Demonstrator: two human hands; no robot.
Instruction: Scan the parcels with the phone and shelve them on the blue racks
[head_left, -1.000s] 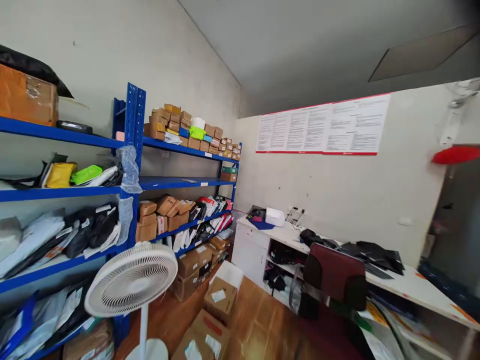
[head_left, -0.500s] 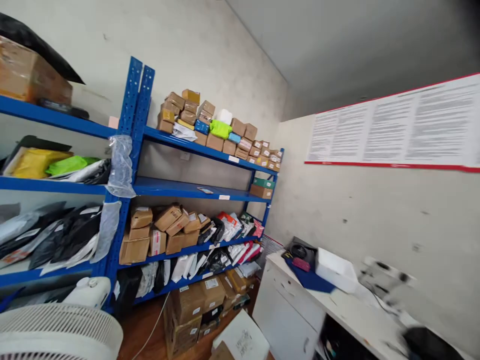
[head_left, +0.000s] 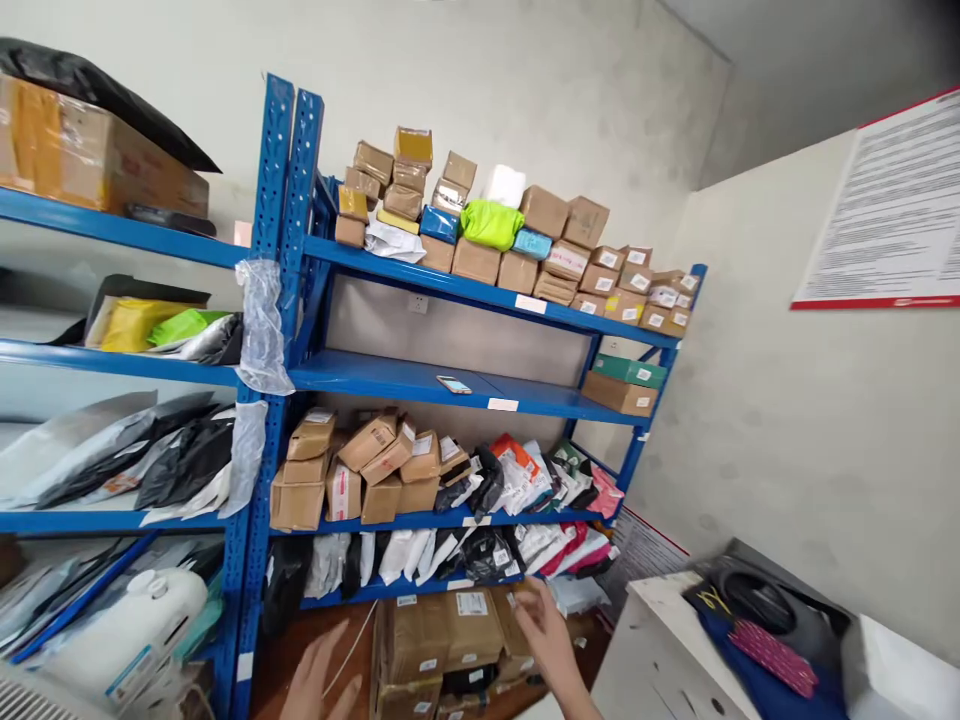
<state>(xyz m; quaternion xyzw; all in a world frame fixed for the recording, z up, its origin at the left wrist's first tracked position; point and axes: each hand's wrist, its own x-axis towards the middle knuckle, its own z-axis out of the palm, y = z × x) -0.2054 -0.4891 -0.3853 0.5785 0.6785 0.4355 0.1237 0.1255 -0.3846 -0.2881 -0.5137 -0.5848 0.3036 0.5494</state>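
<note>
My left hand (head_left: 321, 672) rises at the bottom edge with fingers stretched out, holding nothing, in front of the floor by the blue shelving (head_left: 480, 296). My right hand (head_left: 546, 630) reaches forward, fingers spread and a little blurred, near the brown cartons (head_left: 442, 632) stacked on the floor under the lowest shelf. Above them a shelf carries white and black mail bags (head_left: 465, 552). Higher up are small cardboard boxes (head_left: 367, 466) and coloured parcels (head_left: 525, 474). A phone (head_left: 454, 385) lies alone on the mostly bare middle shelf.
The top shelf holds several small taped boxes (head_left: 555, 250) and a green packet (head_left: 491, 222). A second blue rack (head_left: 112, 365) at left holds bags and a large carton (head_left: 90, 150). A white fan motor (head_left: 124, 630) sits at lower left, a white desk (head_left: 667, 650) at lower right.
The view has swung left and closer to the shelves. Both my hands have come into view at the bottom; the fan head and desk have slid mostly out of frame.
</note>
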